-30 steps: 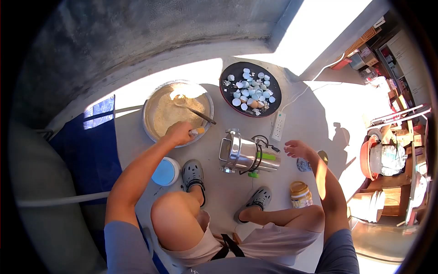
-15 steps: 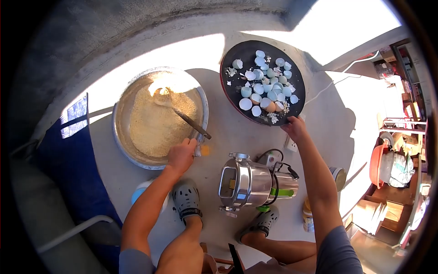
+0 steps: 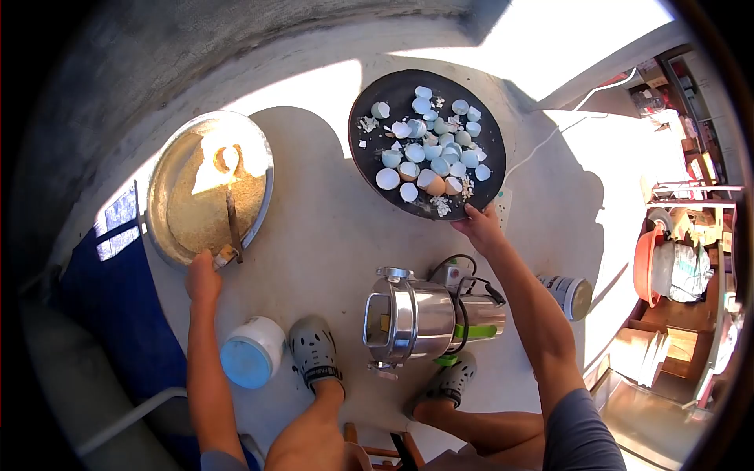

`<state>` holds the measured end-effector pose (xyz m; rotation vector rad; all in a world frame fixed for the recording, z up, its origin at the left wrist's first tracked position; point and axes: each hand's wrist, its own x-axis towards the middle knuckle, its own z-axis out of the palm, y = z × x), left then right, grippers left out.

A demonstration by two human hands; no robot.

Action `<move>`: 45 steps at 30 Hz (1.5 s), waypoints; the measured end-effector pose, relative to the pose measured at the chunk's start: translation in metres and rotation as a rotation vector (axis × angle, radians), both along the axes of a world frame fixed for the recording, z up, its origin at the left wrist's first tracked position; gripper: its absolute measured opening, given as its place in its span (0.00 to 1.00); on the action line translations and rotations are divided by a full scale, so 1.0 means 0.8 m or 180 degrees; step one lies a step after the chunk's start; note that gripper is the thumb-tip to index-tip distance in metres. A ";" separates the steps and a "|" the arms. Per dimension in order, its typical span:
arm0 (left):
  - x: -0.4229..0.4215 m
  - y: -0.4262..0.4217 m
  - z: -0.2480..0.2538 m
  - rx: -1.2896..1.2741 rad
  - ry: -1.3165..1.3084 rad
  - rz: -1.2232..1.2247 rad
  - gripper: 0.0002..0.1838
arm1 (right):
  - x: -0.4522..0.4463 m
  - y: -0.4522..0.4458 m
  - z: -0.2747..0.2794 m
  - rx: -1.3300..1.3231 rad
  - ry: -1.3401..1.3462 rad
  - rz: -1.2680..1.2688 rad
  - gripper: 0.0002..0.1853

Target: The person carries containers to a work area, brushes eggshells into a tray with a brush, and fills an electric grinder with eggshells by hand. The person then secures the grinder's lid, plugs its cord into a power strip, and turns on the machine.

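My left hand (image 3: 204, 276) is closed at the near rim of a large metal basin (image 3: 271, 177), with a small yellow-and-white object (image 3: 225, 255) at its fingers. Yellowish meal (image 3: 188, 216) lies in the basin, and a ladle with a dark handle (image 3: 233, 224) rests in it. My right hand (image 3: 481, 224) grips the near edge of a round black pan (image 3: 377, 173) that bears many broken eggshells (image 3: 440, 149). Below the pan a shiny metal machine (image 3: 424, 318) with a green part lies on its side.
A white tub with a blue lid (image 3: 247, 361) stands by my left foot. Right of the machine is a can (image 3: 569, 297). A power strip (image 3: 503, 206) is partly hidden by the pan. Blue cloth (image 3: 118, 314) lies at left, and a red basin (image 3: 646, 267) sits at far right.
My right hand has reached up and taken hold of the pan's edge. The metal basin has moved left, away from the pan, with my left hand at its rim.
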<state>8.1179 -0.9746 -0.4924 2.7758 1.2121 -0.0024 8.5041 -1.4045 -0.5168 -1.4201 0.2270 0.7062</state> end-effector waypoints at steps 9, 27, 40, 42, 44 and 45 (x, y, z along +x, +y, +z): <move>0.118 -0.089 0.096 -0.2152 -0.1579 0.0106 0.13 | -0.044 -0.044 0.016 -0.0336 0.0227 0.0415 0.20; 0.277 -0.171 0.001 -0.3101 -0.1714 0.0251 0.14 | 0.074 -0.042 0.017 -0.2795 -0.2009 0.0340 0.15; 0.280 -0.210 0.066 -0.4331 -0.2034 0.0109 0.28 | 0.084 -0.069 0.166 -0.1618 -0.1359 0.0713 0.23; 0.268 -0.219 0.078 -0.4429 -0.1925 0.0125 0.26 | 0.082 -0.069 0.203 -0.1743 -0.1383 0.0905 0.23; 0.257 -0.228 0.094 -0.4508 -0.1864 0.0136 0.24 | 0.069 -0.064 0.246 -0.1850 -0.1389 0.0951 0.23; 0.252 -0.233 0.102 -0.4694 -0.1872 0.0261 0.23 | 0.065 -0.062 0.258 -0.1959 -0.1364 0.0995 0.24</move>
